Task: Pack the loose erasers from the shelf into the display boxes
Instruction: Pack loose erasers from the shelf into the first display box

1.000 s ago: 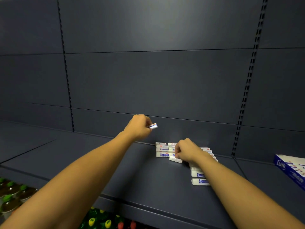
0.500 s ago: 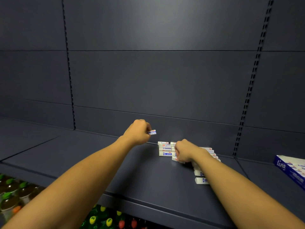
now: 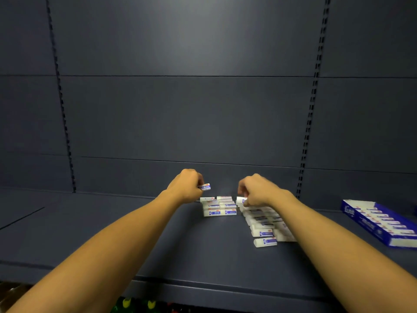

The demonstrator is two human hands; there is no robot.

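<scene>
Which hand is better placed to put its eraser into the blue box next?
Probably the right hand: it pinches an eraser and is nearer the blue box at far right. The left hand also holds one, but farther away.

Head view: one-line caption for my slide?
Left hand holds one eraser above the stack; right hand pinches another; display box at right.

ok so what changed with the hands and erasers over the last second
The right hand has lifted off the small stack, moved right and now pinches an eraser above the long row. The left hand still holds its own eraser raised. The blue box has not moved.
</scene>
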